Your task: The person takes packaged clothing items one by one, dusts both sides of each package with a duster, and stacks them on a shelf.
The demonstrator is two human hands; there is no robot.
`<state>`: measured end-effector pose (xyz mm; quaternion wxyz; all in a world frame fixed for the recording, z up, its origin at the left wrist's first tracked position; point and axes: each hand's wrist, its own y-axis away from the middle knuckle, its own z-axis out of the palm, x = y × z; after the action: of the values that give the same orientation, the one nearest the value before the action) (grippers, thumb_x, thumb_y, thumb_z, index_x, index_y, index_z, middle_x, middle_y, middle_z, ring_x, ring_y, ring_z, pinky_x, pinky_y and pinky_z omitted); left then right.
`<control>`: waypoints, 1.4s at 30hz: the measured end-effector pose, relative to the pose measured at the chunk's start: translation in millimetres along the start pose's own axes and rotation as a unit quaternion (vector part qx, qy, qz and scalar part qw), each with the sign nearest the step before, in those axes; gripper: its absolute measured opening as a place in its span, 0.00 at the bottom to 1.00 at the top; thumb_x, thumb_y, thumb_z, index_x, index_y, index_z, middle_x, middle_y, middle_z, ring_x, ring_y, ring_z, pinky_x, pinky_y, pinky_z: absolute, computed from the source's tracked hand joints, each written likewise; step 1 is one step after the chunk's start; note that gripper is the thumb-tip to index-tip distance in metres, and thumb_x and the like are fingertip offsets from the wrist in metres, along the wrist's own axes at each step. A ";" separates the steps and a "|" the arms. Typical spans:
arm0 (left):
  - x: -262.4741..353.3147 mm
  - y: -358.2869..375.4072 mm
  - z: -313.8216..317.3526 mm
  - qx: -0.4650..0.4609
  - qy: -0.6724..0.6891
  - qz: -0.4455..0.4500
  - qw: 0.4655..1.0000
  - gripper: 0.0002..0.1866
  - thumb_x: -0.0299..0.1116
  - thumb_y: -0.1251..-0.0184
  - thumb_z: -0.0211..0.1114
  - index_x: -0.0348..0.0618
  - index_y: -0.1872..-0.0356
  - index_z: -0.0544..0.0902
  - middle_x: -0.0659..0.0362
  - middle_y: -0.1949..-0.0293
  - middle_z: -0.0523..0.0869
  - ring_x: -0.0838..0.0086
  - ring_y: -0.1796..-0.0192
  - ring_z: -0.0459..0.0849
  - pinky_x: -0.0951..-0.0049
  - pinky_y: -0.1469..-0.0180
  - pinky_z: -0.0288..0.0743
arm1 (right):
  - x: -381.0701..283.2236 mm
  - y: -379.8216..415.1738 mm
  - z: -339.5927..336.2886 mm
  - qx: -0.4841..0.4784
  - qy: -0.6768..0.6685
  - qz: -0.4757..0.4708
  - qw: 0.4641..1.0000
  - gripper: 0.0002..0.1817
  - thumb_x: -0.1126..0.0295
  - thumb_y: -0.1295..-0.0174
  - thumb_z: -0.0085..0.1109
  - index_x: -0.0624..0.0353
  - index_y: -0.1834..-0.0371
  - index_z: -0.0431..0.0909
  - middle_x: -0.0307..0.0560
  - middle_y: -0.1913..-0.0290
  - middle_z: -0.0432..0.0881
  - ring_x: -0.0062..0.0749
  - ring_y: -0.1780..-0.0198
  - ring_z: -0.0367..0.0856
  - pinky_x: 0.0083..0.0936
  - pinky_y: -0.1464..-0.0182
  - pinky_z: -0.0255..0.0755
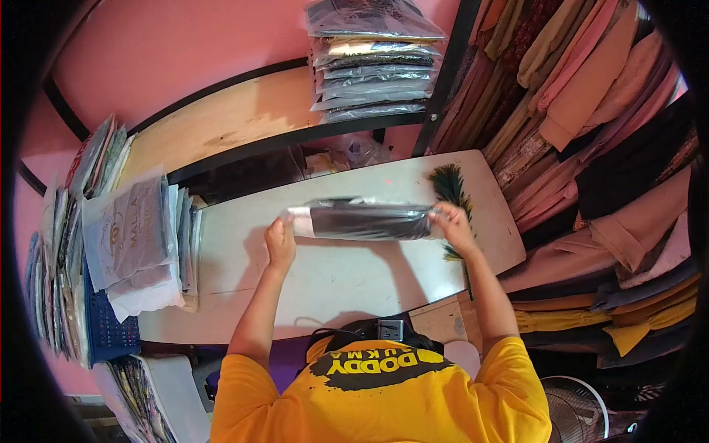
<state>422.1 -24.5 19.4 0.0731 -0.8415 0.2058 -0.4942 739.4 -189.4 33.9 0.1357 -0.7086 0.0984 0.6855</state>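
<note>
**Bagged garment held at both ends, mid-frame**

Left hand (280,244) fingers clenched on the left end of the plastic-wrapped garment (362,221); right hand (452,227) pinches its right end. Long axis runs left-right, over the white table (332,280) at frame centre. Feather duster (450,193) lies just behind the right hand. Stacked packets (373,63) sit top centre; hanging fabrics (591,133) fill the right.

A packet (360,221) is held over the table (332,284), between the left hand (280,244) and right hand (452,225). Stacked packets (371,63) are set on the shelf (221,122) behind; hanging garments (591,133) are ranged to the right.
</note>
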 end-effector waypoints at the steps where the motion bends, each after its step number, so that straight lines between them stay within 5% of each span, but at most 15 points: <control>1: 11.1 -12.8 -1.2 0.002 0.000 0.003 1.000 0.17 0.40 0.37 0.50 0.33 0.73 0.74 0.57 0.80 0.74 0.77 0.74 0.71 0.75 0.69 0.65 | -21.7 -10.1 -0.5 0.002 -0.004 -0.034 0.999 0.03 0.73 0.45 0.53 0.59 0.75 0.73 0.29 0.76 0.73 0.09 0.73 0.66 0.10 0.71 0.60; 3: 28.0 -33.9 -3.0 0.124 0.106 0.111 0.980 0.17 0.40 0.36 0.49 0.34 0.75 0.74 0.60 0.86 0.69 0.81 0.80 0.65 0.75 0.78 0.61 | -60.2 -28.0 -2.7 0.010 -0.038 -0.022 0.999 0.02 0.73 0.46 0.55 0.58 0.73 0.72 0.30 0.74 0.73 0.10 0.72 0.67 0.10 0.69 0.62; 7: 16.7 -58.9 9.5 0.078 0.116 0.026 0.990 0.20 0.43 0.35 0.47 0.35 0.79 0.70 0.62 0.87 0.66 0.83 0.79 0.62 0.77 0.77 0.59 | -67.6 -63.4 7.2 0.078 0.000 0.022 0.997 0.06 0.70 0.49 0.59 0.58 0.74 0.72 0.32 0.78 0.74 0.11 0.78 0.67 0.13 0.77 0.61; 11: -87.3 -46.1 52.6 -0.004 -0.007 -0.085 0.996 0.26 0.50 0.40 0.50 0.35 0.86 0.69 0.62 0.88 0.66 0.78 0.81 0.64 0.67 0.76 0.60 | 83.3 -106.3 -11.8 0.143 0.118 0.083 0.979 0.18 0.54 0.52 0.62 0.59 0.75 0.72 0.38 0.85 0.72 0.18 0.85 0.68 0.18 0.84 0.60; 12: -109.5 -34.9 64.3 -0.006 -0.015 -0.136 0.991 0.27 0.52 0.40 0.50 0.35 0.84 0.71 0.60 0.87 0.69 0.75 0.81 0.65 0.66 0.75 0.62 | 94.0 -96.2 -1.7 0.172 -0.002 0.168 0.971 0.22 0.50 0.50 0.58 0.62 0.76 0.73 0.40 0.84 0.73 0.20 0.82 0.70 0.19 0.82 0.62; 13: -152.7 -22.4 95.1 0.131 -0.016 -0.058 0.990 0.26 0.53 0.41 0.51 0.35 0.81 0.74 0.59 0.83 0.73 0.75 0.79 0.68 0.69 0.74 0.64 | 118.7 -89.5 6.1 0.209 -0.059 0.200 0.955 0.23 0.49 0.50 0.58 0.63 0.74 0.74 0.43 0.81 0.75 0.23 0.82 0.70 0.22 0.81 0.64; 14: -139.5 -12.7 79.8 -0.039 -0.026 -0.257 0.965 0.25 0.54 0.43 0.53 0.35 0.76 0.75 0.58 0.77 0.77 0.74 0.74 0.74 0.72 0.69 0.69 | 159.9 -87.2 -9.9 0.103 0.027 0.250 0.962 0.28 0.48 0.51 0.58 0.68 0.67 0.73 0.46 0.75 0.76 0.27 0.77 0.73 0.24 0.75 0.68; 17: -101.8 -1.1 67.4 -0.092 0.126 -0.297 0.942 0.18 0.43 0.53 0.67 0.36 0.73 0.76 0.59 0.73 0.79 0.78 0.72 0.76 0.77 0.69 0.70 | 171.3 -54.8 15.0 0.203 0.155 0.191 0.948 0.36 0.48 0.69 0.71 0.68 0.63 0.73 0.47 0.69 0.77 0.29 0.67 0.74 0.23 0.63 0.68; 23: -141.0 33.4 79.8 -0.042 0.052 -0.255 0.965 0.17 0.31 0.60 0.72 0.37 0.68 0.77 0.61 0.72 0.79 0.78 0.72 0.75 0.76 0.70 0.69 | 172.1 -28.9 39.6 0.114 0.270 0.219 0.931 0.32 0.49 0.70 0.70 0.62 0.65 0.74 0.52 0.73 0.78 0.38 0.68 0.76 0.31 0.65 0.69; 25: -135.0 35.0 80.2 -0.049 0.042 -0.258 0.964 0.17 0.30 0.59 0.71 0.37 0.65 0.76 0.62 0.70 0.79 0.78 0.69 0.74 0.76 0.68 0.69 | 146.1 -21.6 63.3 0.185 0.372 0.107 0.903 0.23 0.53 0.58 0.63 0.60 0.66 0.73 0.57 0.71 0.77 0.51 0.65 0.76 0.37 0.63 0.68; 29: -125.8 27.9 79.4 -0.027 0.126 -0.275 0.953 0.12 0.25 0.56 0.68 0.35 0.69 0.76 0.63 0.73 0.77 0.79 0.72 0.73 0.78 0.69 0.68 | 131.1 -20.2 83.8 0.254 0.375 0.093 0.887 0.15 0.62 0.52 0.59 0.63 0.69 0.72 0.58 0.73 0.77 0.52 0.70 0.76 0.37 0.67 0.68; 31: -109.4 23.9 71.3 -0.049 0.210 -0.282 0.935 0.09 0.25 0.55 0.68 0.35 0.73 0.77 0.63 0.75 0.77 0.80 0.74 0.73 0.78 0.72 0.67 | 106.1 -14.7 89.0 0.289 0.264 0.083 0.917 0.12 0.65 0.50 0.59 0.64 0.73 0.71 0.55 0.81 0.75 0.40 0.79 0.73 0.31 0.74 0.65; 32: -101.1 20.2 67.2 -0.049 0.243 -0.255 0.935 0.07 0.26 0.54 0.67 0.36 0.75 0.78 0.64 0.76 0.78 0.82 0.75 0.73 0.80 0.73 0.67 | 88.5 -12.0 90.1 0.288 0.260 0.062 0.920 0.08 0.70 0.48 0.58 0.64 0.70 0.74 0.43 0.85 0.74 0.20 0.82 0.66 0.23 0.78 0.61; 37: 1.7 -30.8 16.6 0.015 0.260 -0.158 0.952 0.08 0.28 0.53 0.66 0.34 0.78 0.78 0.63 0.77 0.79 0.82 0.75 0.73 0.79 0.71 0.67 | -19.1 -21.5 83.3 0.363 0.157 -0.143 0.907 0.06 0.72 0.47 0.54 0.63 0.76 0.70 0.37 0.84 0.66 0.16 0.78 0.61 0.18 0.76 0.59; 42: 127.8 -120.2 -37.8 0.133 0.224 0.087 0.962 0.10 0.31 0.51 0.66 0.32 0.72 0.79 0.61 0.75 0.81 0.81 0.71 0.74 0.77 0.66 0.68 | -149.4 -86.0 60.3 0.385 0.130 -0.350 0.844 0.06 0.73 0.45 0.52 0.62 0.76 0.70 0.35 0.82 0.66 0.15 0.75 0.62 0.17 0.74 0.59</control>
<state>477.0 33.8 180.1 0.1795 -0.6711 0.2215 -0.6844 704.2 -95.5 186.5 0.6147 -0.6692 0.1164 0.4009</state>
